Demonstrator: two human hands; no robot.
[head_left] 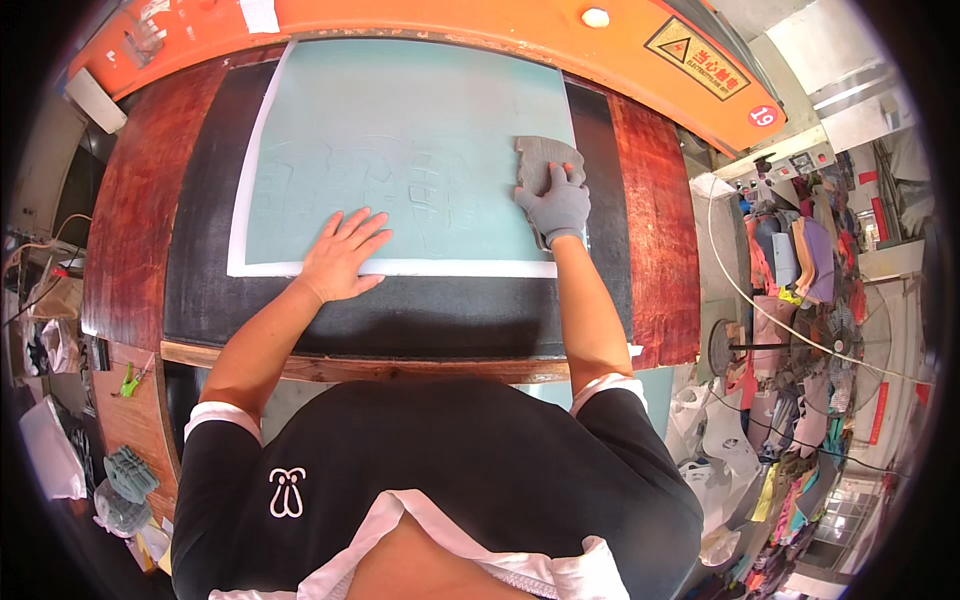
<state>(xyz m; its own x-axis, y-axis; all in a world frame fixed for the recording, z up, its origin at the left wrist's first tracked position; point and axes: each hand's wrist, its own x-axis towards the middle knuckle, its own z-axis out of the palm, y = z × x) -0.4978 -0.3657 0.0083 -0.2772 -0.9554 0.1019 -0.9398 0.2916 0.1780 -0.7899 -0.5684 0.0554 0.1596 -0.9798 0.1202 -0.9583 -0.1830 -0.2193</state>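
On a black mat (400, 312), with a pale blue-green sheet (420, 105) laid flat, white-margined and marked across the middle with faint outlines. Resting the bare left hand (340, 262) near its lower edge, with fingers spread, holding nothing. Clasping a ragged grey pad (536, 162) in the gloved, half-curled right hand (558, 210), at the right edge. Far left, with a grey-green bundle (132, 470) inside or against a clear bag (118, 512), impossible to tell which.

My right hand (556, 203) wears a grey glove (562, 212); under my left hand (345, 257), the sheet (400, 110) is pale teal, white-edged; the surrounding worktop (400, 312) is black and mottled red-brown.
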